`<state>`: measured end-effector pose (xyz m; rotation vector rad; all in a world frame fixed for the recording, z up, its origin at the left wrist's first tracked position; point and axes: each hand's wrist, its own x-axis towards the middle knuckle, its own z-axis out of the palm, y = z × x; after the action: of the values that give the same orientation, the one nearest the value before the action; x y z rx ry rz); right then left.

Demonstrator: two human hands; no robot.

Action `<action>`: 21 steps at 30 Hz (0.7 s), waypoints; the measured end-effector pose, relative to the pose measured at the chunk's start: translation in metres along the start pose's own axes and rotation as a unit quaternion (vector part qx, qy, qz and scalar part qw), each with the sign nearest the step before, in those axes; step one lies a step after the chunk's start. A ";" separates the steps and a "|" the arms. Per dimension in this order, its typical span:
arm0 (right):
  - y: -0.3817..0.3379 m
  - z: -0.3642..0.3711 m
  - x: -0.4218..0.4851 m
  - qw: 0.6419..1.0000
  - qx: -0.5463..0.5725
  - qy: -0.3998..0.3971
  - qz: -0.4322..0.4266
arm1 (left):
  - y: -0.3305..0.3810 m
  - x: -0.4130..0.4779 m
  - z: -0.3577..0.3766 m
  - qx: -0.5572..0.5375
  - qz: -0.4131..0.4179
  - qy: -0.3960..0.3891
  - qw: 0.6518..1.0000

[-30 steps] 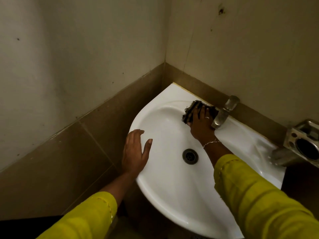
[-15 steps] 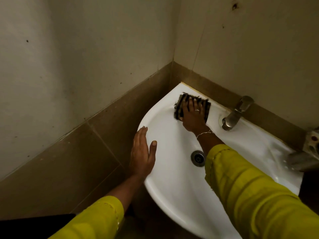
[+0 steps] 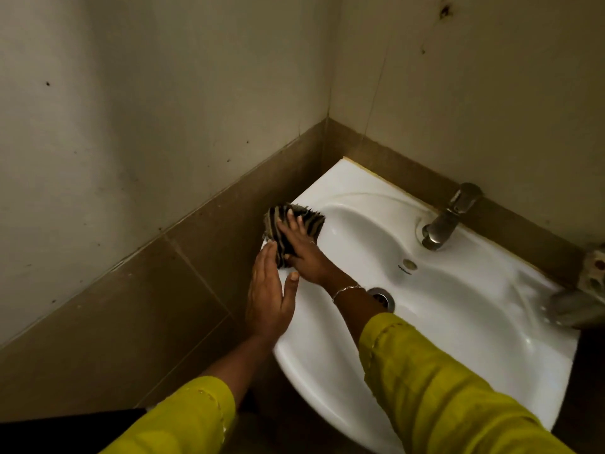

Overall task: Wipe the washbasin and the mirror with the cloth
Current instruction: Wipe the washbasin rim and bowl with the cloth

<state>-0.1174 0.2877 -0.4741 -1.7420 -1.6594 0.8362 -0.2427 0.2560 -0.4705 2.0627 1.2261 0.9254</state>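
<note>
A white corner washbasin (image 3: 458, 322) is fixed where two walls meet. A dark striped cloth (image 3: 311, 221) lies on its left rim. My right hand (image 3: 304, 250) presses flat on the cloth with straight, spread fingers. My left hand (image 3: 270, 299) rests flat on the basin's left edge, just below the cloth, fingers straight and together. No mirror is in view.
A metal tap (image 3: 442, 227) stands on the basin's back rim, and the drain (image 3: 383, 296) sits mid-bowl. A metal fitting (image 3: 582, 296) juts in at the right edge. Brown tiles (image 3: 163, 306) line the walls to the left and behind.
My right hand has slid the cloth from beside the tap, along the back rim, to the left rim. My left hand stays on the left edge.
</note>
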 end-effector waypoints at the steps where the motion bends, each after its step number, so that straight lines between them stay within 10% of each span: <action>1: -0.004 0.000 -0.003 0.996 0.086 0.023 0.012 | 0.000 0.000 0.000 -0.001 -0.001 0.001 1.000; 5: -0.014 0.004 0.004 0.962 0.174 0.189 0.093 | 0.001 0.001 -0.001 -0.005 0.003 0.006 1.000; 10: -0.017 0.020 0.026 0.979 0.000 0.116 0.167 | -0.001 0.001 0.000 -0.006 -0.003 0.010 1.000; 21: -0.016 0.039 -0.001 0.993 -0.013 0.011 0.116 | -0.002 0.003 0.000 -0.020 0.025 0.000 0.999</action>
<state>-0.1579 0.2877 -0.4861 -1.9816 -1.4787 0.8972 -0.2428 0.2595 -0.4712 2.0701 1.1511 0.9646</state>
